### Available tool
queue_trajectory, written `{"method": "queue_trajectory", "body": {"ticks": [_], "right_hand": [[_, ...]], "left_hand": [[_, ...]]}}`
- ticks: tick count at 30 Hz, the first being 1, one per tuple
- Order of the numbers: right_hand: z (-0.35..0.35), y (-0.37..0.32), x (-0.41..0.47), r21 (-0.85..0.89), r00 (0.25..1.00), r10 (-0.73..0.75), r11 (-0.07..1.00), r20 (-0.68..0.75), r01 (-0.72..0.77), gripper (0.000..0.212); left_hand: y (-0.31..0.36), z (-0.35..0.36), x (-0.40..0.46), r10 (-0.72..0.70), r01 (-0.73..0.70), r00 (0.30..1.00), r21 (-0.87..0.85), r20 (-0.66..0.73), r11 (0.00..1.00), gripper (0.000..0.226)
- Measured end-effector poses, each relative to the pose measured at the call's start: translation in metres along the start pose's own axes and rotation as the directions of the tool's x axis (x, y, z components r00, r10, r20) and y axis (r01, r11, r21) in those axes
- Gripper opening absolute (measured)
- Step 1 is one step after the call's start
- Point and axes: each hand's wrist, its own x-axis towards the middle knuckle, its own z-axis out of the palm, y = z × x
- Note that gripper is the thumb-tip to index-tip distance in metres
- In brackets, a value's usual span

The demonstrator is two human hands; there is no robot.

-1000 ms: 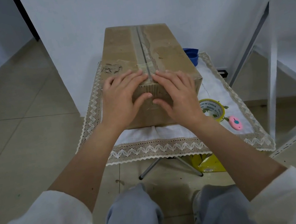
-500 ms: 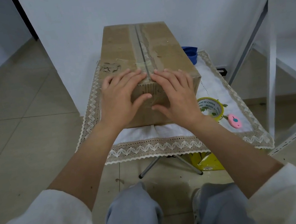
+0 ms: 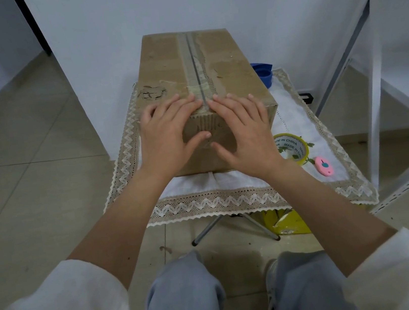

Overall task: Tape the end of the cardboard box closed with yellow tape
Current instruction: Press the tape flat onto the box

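A long cardboard box lies on a small table with a lace-edged cloth, its top flaps meeting at a centre seam with old tape residue. My left hand and my right hand lie flat over the box's near top edge, fingers spread on the top, thumbs down on the near end face. Both press on the box, one on each side of the seam, and hold nothing. A roll of yellow tape lies on the cloth just right of my right wrist.
A pink box cutter lies right of the tape roll. A blue object sits behind the box on the right. A white metal shelf frame stands at the right. A yellow bag lies under the table.
Both hands have shifted slightly along the box's near edge, still pressing flat. The box, tape roll and cutter stay where they were.
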Motion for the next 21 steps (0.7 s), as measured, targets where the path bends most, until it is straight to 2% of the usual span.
{"method": "queue_trajectory", "body": {"ticks": [11, 21], "right_hand": [[0.011, -0.002, 0.000, -0.039, 0.995, 0.037, 0.998, -0.096, -0.041, 0.059], [0.013, 0.002, -0.002, -0.068, 0.998, 0.016, 0.997, -0.062, -0.020, 0.079]], "left_hand": [[-0.002, 0.004, -0.003, 0.036, -0.035, 0.999, 0.056, -0.009, 0.998, 0.062], [-0.001, 0.003, -0.007, 0.064, -0.064, 0.998, 0.095, 0.011, 0.993, 0.074]]}}
